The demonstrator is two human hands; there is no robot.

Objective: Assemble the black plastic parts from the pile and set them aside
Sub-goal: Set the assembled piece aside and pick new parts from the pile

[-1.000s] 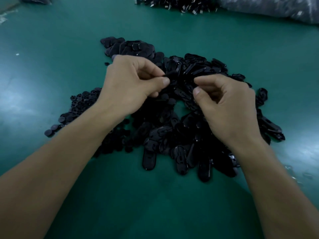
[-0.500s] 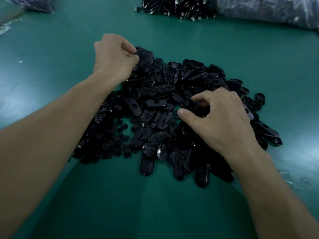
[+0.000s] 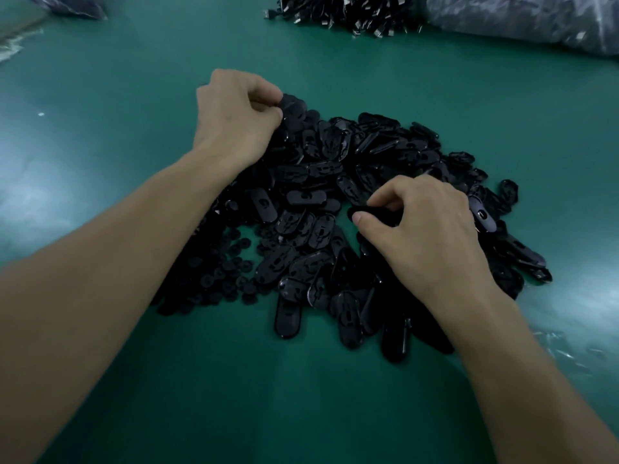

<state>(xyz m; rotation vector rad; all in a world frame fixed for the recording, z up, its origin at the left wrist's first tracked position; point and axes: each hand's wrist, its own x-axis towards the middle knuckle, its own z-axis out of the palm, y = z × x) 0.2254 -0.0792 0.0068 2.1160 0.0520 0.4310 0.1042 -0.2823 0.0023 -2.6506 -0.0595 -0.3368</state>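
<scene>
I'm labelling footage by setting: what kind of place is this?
Likely a factory assembly bench: green work surface, a heap of black plastic parts and plastic bags beyond.

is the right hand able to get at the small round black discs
Probably yes: the small round black plastic discs lie uncovered, though the right hand pinches a black oval part.

A green table [image 3: 167, 413] is carrying a wide pile of black plastic parts [image 3: 318, 182] at its middle, small round black pieces [image 3: 217, 276] lying along the pile's near left. A second dark heap [image 3: 351, 11] is lying at the far edge, a plastic bag [image 3: 536, 21] sitting just right of it.
</scene>
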